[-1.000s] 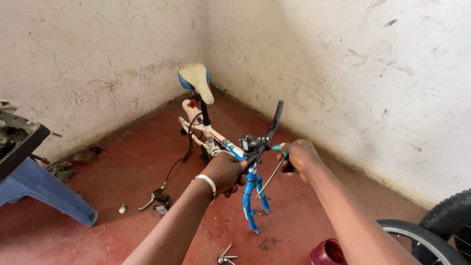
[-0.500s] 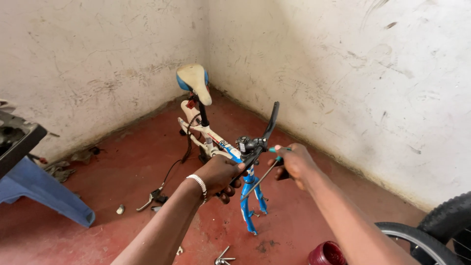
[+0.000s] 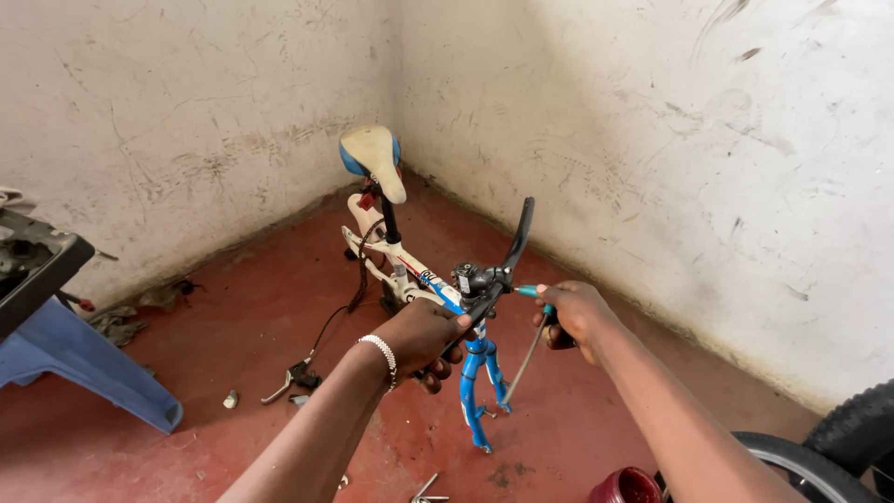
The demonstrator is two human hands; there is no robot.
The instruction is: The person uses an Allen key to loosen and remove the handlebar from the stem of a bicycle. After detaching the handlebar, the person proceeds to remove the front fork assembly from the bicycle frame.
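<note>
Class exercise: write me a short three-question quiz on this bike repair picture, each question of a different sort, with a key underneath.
1. True or false: the left hand grips the handlebar near the stem.
2. Multiple choice: the fork of the bicycle frame is
A. red
B. blue
C. green
3. Fill the gap: the right hand holds a tool with a ______ handle at the stem.

Key
1. True.
2. B: blue. No front wheel is fitted in it.
3. Green. The right hand's grip is closed on the tool, tip towards the stem.
</note>
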